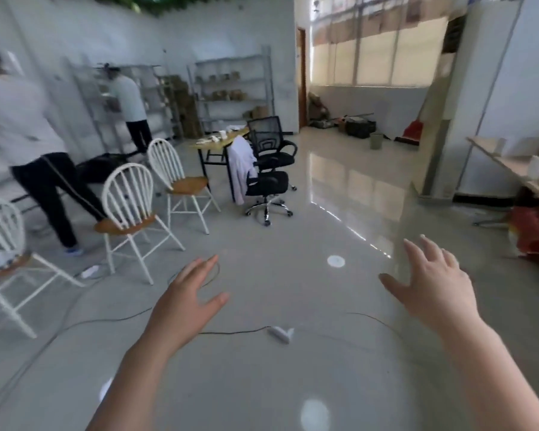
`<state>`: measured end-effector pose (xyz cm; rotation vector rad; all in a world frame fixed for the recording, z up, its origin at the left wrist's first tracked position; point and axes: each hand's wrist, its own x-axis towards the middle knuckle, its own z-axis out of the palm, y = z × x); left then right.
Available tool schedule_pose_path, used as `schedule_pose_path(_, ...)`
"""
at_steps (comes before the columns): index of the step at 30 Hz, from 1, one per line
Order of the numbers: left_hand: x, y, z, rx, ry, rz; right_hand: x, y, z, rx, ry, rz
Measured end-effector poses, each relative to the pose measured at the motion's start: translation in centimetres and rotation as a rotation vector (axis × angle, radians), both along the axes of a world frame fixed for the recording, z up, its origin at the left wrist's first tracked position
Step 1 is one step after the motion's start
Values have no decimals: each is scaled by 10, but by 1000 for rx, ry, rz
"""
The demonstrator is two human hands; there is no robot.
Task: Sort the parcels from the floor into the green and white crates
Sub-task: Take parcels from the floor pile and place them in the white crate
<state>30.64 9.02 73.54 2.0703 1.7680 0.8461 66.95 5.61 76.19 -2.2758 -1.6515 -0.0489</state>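
Observation:
Both my hands are stretched out in front of me over a shiny grey floor. My left hand (185, 301) is open, palm down, with fingers spread and nothing in it. My right hand (433, 283) is likewise open and holds nothing. No parcel and no green or white crate shows in this view. The picture is somewhat blurred.
White wooden chairs (128, 213) stand at the left, with a person (47, 169) bent beside them. A black office chair (266, 181) and a yellow table (218, 143) lie ahead. Cables and a white plug (280, 333) cross the floor. A red bag (535, 231) sits at the right under a bench.

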Motion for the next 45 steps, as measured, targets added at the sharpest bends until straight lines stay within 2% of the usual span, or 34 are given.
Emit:
schedule_pose_path(5, -143, -31, -14, -51, 27, 315, -132, 79, -14, -30, -31, 317)
schedule_pose_path(10, -233, -74, -50, -133, 2, 627, -255, 147, -41, -121, -53, 610)
schedule_pose_path(13, -263, -99, -78, -227, -65, 796, -328, 177, -74, -242, 52, 813)
schedule_pose_path(18, -287, -122, -126, -315, -170, 1082, -440, 215, -118, -327, 142, 1083)
schedule_pose_path(24, -306, -131, -207, -329, -194, 1261, -536, 218, -180, -267, 214, 1295)
schedule_pose_path(30, -313, -160, -353, -302, -271, 1330, -598, 193, -301, -149, 350, 1464)
schedule_pose_path(36, -327, -178, -545, -426, -250, 1336, -652, 164, -482, -121, 399, 1576)
schedule_pose_path(40, -341, -176, -678, -547, -278, 1273, -701, 138, -611, -141, 137, 1675)
schedule_pose_path(42, -348, -176, -736, -602, -241, 1239, -723, 129, -668, -225, -50, 1668)
schedule_pose_path(45, -355, -177, -803, -624, -253, 1232, -743, 121, -736, -329, -221, 1656)
